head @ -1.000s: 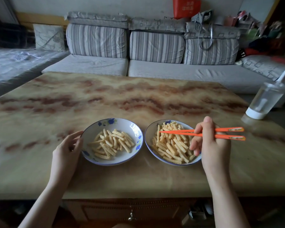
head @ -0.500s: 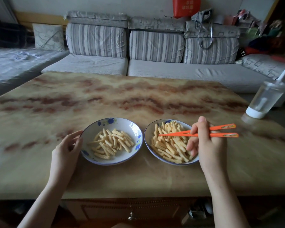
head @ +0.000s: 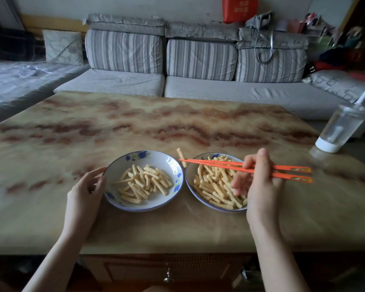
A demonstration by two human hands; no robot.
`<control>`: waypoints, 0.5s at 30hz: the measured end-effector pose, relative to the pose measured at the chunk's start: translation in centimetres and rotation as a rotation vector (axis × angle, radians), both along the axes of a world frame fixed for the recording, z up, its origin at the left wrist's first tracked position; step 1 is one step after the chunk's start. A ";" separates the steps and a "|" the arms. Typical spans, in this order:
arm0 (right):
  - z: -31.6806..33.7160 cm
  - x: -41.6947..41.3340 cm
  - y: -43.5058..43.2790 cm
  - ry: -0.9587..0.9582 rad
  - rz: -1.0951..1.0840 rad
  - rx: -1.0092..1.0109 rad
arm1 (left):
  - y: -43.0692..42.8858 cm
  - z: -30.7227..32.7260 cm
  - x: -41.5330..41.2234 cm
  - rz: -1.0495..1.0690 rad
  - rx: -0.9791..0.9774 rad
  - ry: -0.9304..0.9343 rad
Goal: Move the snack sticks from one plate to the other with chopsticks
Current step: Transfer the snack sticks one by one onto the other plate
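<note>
Where two plates (head: 156, 163) (head: 189, 178) sit, two chopsticks (head: 219, 166) hover.

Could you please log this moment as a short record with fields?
left hand: touches the rim of the left white blue-flowered plate
right hand: grips the orange plastic chopsticks
chopstick tips: pinch one pale ridged snack stick above the gap between plates
right white blue-rimmed plate: holds the fuller pile
far right: clear bottle with white base
</note>
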State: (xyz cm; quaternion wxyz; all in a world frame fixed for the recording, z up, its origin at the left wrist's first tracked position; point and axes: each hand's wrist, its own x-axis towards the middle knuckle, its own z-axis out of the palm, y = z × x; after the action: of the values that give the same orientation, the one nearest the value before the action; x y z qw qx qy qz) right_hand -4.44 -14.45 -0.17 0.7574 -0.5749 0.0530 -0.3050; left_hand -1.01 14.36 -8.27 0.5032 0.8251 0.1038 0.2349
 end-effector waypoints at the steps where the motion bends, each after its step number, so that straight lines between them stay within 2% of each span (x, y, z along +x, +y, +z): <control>1: -0.2 0.1 0.6 0.005 0.027 -0.003 | 0.0 0.0 0.0 -0.002 -0.001 -0.002; 10: -1.8 0.5 4.6 -0.019 0.300 -0.133 | 0.0 0.0 -0.1 -0.010 0.003 0.001; 15: -0.8 0.7 1.9 -0.006 0.166 -0.130 | -0.1 0.0 -0.1 -0.005 -0.010 -0.001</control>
State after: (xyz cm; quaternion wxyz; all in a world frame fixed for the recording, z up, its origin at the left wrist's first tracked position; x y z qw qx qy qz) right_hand -3.79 -12.53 -0.94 0.7413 -0.6243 -0.0170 -0.2458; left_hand -1.09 14.23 -8.26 0.5078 0.8228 0.1027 0.2338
